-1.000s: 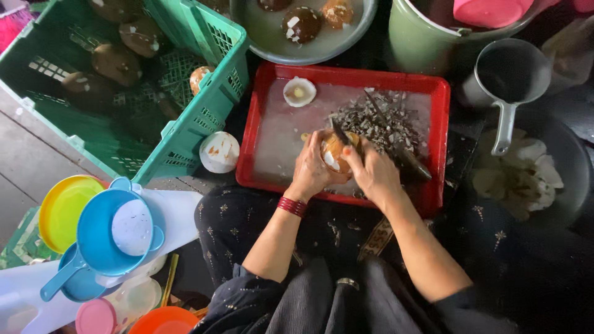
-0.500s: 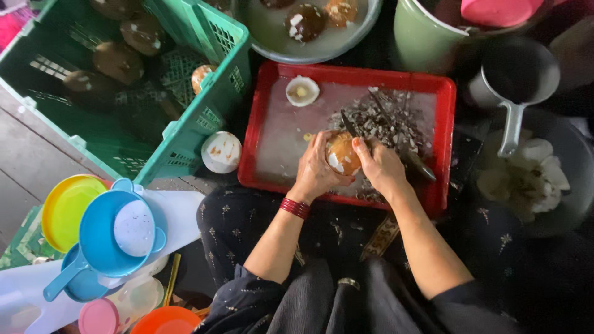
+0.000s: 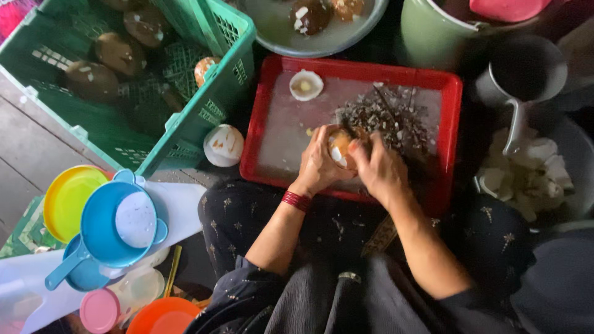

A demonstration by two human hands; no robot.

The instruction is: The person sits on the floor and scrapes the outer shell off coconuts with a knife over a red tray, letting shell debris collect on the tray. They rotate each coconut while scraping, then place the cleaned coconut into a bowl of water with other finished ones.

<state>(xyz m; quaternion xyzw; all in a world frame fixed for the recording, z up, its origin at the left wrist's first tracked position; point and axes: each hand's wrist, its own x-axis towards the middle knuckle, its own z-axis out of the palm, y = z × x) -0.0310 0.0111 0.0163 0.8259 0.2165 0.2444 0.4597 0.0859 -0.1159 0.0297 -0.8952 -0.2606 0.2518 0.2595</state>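
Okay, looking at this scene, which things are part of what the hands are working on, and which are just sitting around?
In use:
left hand and right hand gripping a round brown partly peeled fruit
red plastic tray
heap of dark peelings

Lying about:
green plastic crate
blue plastic scoop
yellow plastic bowl
grey metal ladle

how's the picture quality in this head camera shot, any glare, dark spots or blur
Head view: soft, even light on the red tray and both hands, left hand, right hand; pale sheen on the tray floor; right edge around the metal scoop falls into deep shadow; slight softness overall, no strong motion blur.

Red tray [image 3: 448,93], green crate [image 3: 204,111], yellow plate [image 3: 65,198], blue scoop [image 3: 102,232], red wristband [image 3: 297,201]
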